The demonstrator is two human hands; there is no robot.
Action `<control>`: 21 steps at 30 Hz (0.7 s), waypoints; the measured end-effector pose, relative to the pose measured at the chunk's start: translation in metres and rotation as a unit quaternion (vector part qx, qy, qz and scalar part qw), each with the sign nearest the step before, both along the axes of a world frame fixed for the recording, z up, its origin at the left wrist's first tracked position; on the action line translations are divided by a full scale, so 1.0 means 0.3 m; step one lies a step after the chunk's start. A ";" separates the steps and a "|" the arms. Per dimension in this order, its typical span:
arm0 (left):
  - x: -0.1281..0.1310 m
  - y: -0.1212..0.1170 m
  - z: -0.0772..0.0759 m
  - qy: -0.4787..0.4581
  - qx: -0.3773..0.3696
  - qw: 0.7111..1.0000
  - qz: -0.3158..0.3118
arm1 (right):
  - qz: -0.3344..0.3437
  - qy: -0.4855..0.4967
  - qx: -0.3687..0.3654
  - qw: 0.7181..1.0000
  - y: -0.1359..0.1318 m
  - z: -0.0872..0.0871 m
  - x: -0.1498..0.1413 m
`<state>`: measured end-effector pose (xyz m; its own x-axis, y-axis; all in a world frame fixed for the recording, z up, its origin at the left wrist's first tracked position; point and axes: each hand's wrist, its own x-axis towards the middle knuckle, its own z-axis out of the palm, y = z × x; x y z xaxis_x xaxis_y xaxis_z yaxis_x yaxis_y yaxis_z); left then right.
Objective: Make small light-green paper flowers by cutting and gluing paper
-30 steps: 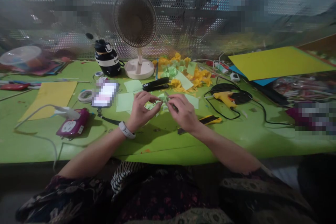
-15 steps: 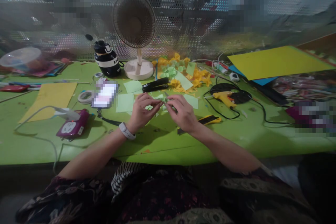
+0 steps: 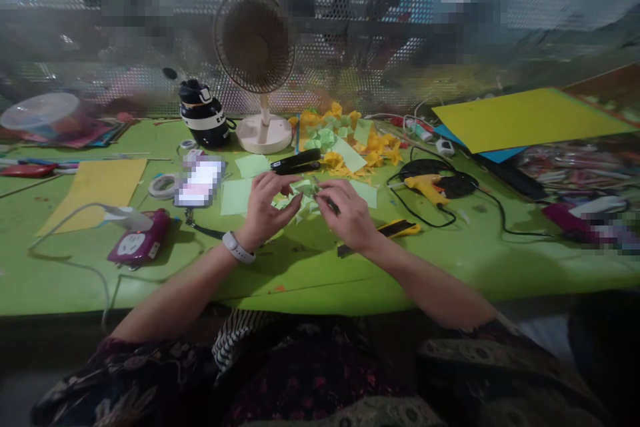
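My left hand (image 3: pixel 270 205) is open, thumb and fingers apart, beside small cut pieces of light green paper (image 3: pixel 306 188). Opposite it, the fingers of my right hand (image 3: pixel 350 213) are closed on a slim dark tool (image 3: pixel 329 204); its kind is mostly hidden by the fingers. A bit of green paper lies at its fingertips, and I cannot tell whether it is held. Flat green sheets (image 3: pixel 235 197) rest left of my left hand. Beyond the hands lies a black stapler (image 3: pixel 295 162). A yellow-and-black cutter knife (image 3: pixel 400 228) is partly under my right wrist.
Behind stand a fan (image 3: pixel 265 137) and a dark bottle (image 3: pixel 204 117). Yellow and green paper flowers (image 3: pixel 327 139) are heaped at the back. Rightward lies a yellow glue gun (image 3: pixel 427 187) with its cord. A phone (image 3: pixel 200 181), tape roll (image 3: pixel 164 185) and purple power socket (image 3: pixel 140 240) sit left.
My left thumb and fingers have parted from a pinch, and the left hand has drawn slightly left from the right. My right hand stays nearly in place, with the dark tool showing more.
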<state>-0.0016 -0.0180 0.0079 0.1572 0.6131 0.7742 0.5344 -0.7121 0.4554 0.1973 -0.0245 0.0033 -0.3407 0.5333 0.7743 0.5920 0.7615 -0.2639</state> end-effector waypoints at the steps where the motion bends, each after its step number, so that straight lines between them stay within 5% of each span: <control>1: -0.002 0.005 -0.002 0.013 0.004 1.000 0.004 | -0.001 -0.002 0.002 1.000 0.000 0.001 0.000; 21: 0.004 0.024 -0.039 0.041 0.042 0.998 0.003 | 0.018 0.006 0.001 1.000 0.005 -0.007 -0.003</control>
